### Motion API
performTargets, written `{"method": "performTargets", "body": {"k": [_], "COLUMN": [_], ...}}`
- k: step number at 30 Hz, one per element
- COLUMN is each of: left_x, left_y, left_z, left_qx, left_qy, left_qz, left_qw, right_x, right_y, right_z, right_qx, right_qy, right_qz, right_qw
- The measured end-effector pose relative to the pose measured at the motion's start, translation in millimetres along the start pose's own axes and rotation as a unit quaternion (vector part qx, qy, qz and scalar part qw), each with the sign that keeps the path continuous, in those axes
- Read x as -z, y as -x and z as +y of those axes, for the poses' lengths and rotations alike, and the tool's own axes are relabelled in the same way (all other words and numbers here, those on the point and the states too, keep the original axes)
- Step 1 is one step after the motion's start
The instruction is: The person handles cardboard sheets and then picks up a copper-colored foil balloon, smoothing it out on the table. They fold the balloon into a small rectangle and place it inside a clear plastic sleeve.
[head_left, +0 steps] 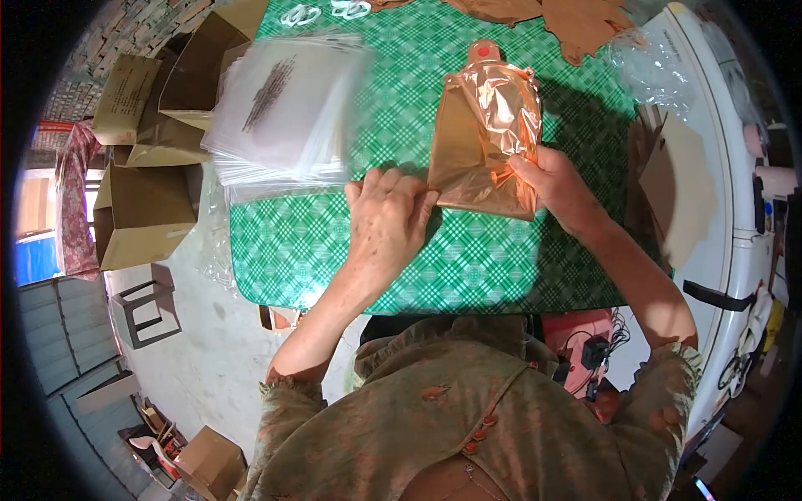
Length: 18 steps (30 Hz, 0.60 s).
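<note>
A flat, shiny copper-coloured foil balloon (476, 138) lies on the green checked tablecloth, creased at its upper right. At its top is a rounded tab (484, 52) with a red dot. My right hand (561, 185) grips the foil's right edge, thumb on top and fingers hidden beneath. My left hand (386, 213) is closed at the lower left corner, fingers curled and thumb against the foil there. Just left of that hand sits a stack of clear plastic bags (288, 108) with dark printing, slightly blurred along its right side.
Open cardboard boxes (146, 204) stand left of the table. More flat copper-coloured foil pieces (585, 25) and white rings (301, 15) lie at the far edge. Crumpled clear plastic (652, 67) and a tan sheet (681, 179) are at the right, beside a white fridge (723, 167).
</note>
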<state>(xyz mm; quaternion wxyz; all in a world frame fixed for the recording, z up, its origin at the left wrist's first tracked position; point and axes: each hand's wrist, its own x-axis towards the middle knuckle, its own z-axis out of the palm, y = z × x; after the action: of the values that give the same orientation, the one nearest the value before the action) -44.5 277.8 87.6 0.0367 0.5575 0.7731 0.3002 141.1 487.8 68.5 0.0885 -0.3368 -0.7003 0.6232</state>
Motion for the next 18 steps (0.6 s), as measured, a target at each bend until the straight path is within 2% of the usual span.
{"method": "performTargets", "body": {"k": [18], "left_x": [-8.5], "left_y": [-6.3], "left_z": [0.0], "left_qx": [-0.028], "left_qy": [-0.056], "left_qz": [0.031], "left_qw": [0.998], "right_x": [-6.3], "right_y": [-2.7], "right_z": [-7.5], "right_qx": [0.055], "right_qy": [0.026], "right_qz": [0.025], "right_qw": [0.998]}}
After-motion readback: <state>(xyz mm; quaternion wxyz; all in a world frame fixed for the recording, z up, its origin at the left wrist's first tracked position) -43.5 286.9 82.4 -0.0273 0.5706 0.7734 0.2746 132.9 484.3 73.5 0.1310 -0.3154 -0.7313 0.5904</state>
